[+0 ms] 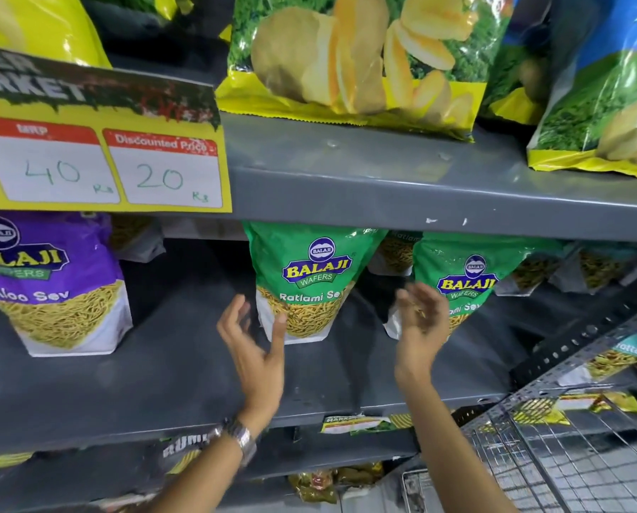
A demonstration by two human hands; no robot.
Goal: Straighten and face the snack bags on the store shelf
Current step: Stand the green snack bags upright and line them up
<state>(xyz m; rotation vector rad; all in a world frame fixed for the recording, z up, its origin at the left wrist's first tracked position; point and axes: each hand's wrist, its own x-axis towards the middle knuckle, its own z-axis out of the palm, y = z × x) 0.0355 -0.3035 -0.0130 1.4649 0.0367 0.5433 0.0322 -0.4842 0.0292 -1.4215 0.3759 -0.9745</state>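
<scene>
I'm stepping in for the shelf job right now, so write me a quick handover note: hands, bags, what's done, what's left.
Left hand: open, empty, fingertips at the lower left edge of the middle green Ratlami Sev bag.
Right hand: open, empty, in front of the second green Ratlami Sev bag.
Both green bags and the purple Aloo Sev bag stand upright, labels forward.
Left: more bags behind them sit skewed; the chip bags on the upper shelf lean.

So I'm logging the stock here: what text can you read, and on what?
"MRP 40", "Discounted Price 20": yellow price sign
"BALAJI WAFERS", "Aloo Sev": purple bag
"BALAJI WAFERS", "Ratlami Se...": middle green bag
"BALAJI WAFERS": right green bag
Lower shelf-edge tags: too blurred.
</scene>
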